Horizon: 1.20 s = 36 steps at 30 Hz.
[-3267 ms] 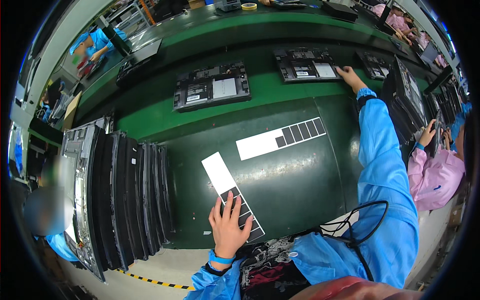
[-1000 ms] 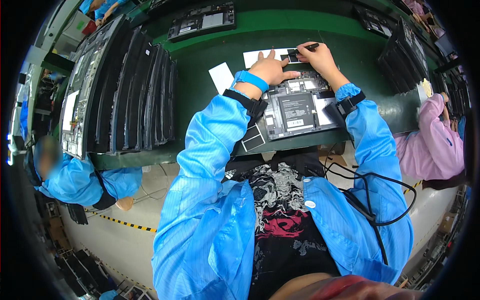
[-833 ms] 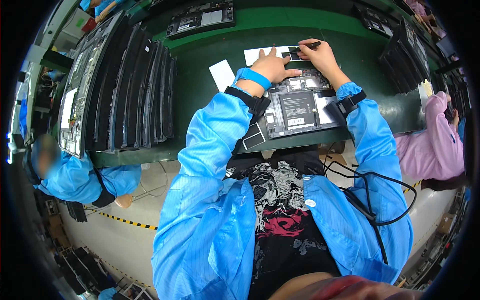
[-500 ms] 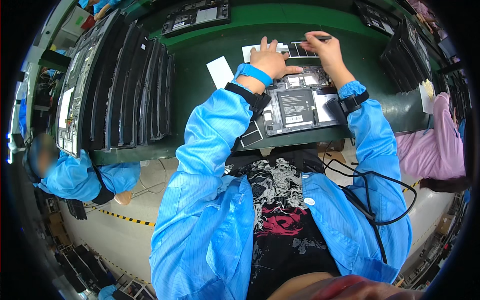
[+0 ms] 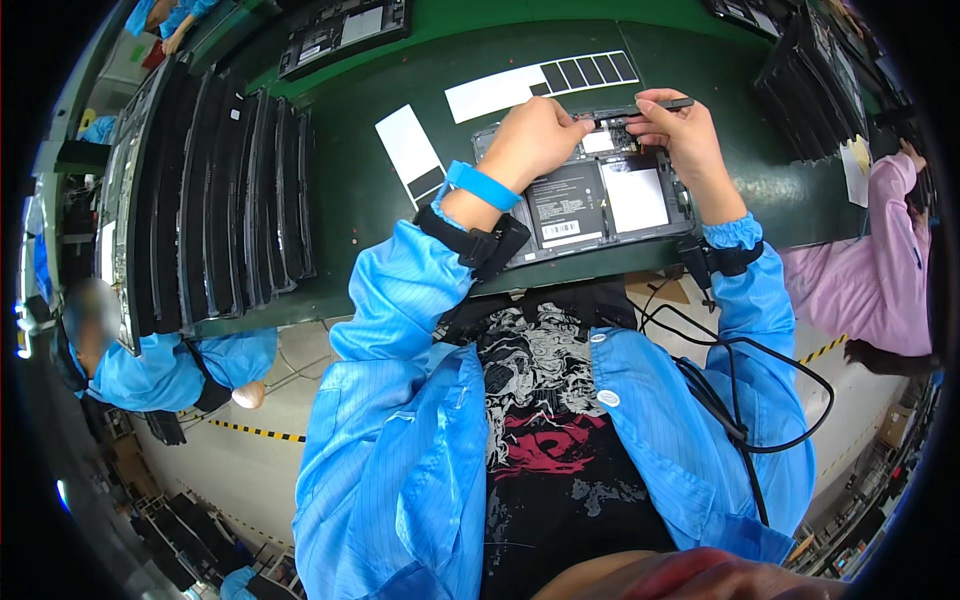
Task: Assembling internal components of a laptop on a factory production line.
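Observation:
An opened laptop base (image 5: 515, 245) lies before me, its black battery (image 5: 568, 208) and circuit board exposed. At its far edge, my left hand (image 5: 535, 138) is curled, with thumb and forefinger together over the board; anything between them is too small to make out. My right hand (image 5: 688, 135) pinches slim black tweezers (image 5: 675, 104) above the board's right side, their tips pointing left toward my left fingers. Just beyond the laptop lies a white backing sheet (image 5: 490, 95) with several black rectangular pads (image 5: 592, 72). Another white sheet (image 5: 405, 140) with dark pads rests left of my left hand.
Thin dark laptop parts stand in a long row (image 5: 215, 190) on the green table's left. Another stack (image 5: 815, 85) is at the far right, and one more opened unit (image 5: 345, 35) lies at the back. A person in a pink sleeve (image 5: 875, 265) is on the right.
My left hand has left the backing sheet and drawn its spread fingers together over the board. My right hand has come nearer with the tweezers, from the pads to the laptop.

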### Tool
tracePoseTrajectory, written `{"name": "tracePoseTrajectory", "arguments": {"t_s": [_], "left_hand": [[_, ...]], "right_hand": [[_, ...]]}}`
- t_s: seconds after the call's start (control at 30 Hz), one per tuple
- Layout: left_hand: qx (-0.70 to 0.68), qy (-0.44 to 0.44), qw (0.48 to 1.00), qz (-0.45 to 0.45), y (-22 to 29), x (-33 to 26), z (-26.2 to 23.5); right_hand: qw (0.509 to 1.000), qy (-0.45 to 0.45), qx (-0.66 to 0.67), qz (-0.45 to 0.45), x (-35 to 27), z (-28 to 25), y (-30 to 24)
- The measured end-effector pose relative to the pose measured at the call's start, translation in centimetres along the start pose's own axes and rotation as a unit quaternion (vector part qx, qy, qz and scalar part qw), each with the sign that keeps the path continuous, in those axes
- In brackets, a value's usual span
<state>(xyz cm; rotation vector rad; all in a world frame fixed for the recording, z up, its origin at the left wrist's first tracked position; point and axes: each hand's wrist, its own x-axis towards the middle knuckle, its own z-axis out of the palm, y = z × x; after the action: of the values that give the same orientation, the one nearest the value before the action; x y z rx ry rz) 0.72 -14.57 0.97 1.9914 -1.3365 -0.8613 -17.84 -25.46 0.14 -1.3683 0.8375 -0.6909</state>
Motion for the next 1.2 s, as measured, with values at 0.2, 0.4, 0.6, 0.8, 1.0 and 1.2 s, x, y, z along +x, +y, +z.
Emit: {"name": "tracePoseTrajectory", "arguments": {"t_s": [0.2, 0.4, 0.6, 0.8, 1.0, 1.2], "left_hand": [[0.044, 0.061, 0.996, 0.044, -0.6, 0.7, 0.9], [-0.026, 0.028, 0.999, 0.024, -1.3, 1.8, 1.2], [-0.002, 0.011, 1.0, -0.005, -0.6, 2.2, 0.4], [0.084, 0.035, 0.996, -0.023, 0.0, 2.5, 0.6], [0.117, 0.031, 0.992, -0.034, 0.3, 2.9, 0.5], [0.109, 0.012, 0.994, -0.021, 0.2, 3.3, 0.4]], "right_hand": [[1.0, -0.008, 0.025, -0.004, 0.6, 0.1, 1.2], [0.998, -0.014, 0.045, -0.035, 0.6, 0.0, 1.8], [0.998, -0.028, 0.024, -0.053, 0.7, 0.1, 2.0], [0.999, -0.015, -0.011, -0.05, 0.7, 0.3, 2.0], [0.998, -0.018, -0.006, -0.052, 0.7, 0.3, 2.4], [0.998, -0.028, 0.01, -0.053, 0.6, 0.2, 2.3]]}}
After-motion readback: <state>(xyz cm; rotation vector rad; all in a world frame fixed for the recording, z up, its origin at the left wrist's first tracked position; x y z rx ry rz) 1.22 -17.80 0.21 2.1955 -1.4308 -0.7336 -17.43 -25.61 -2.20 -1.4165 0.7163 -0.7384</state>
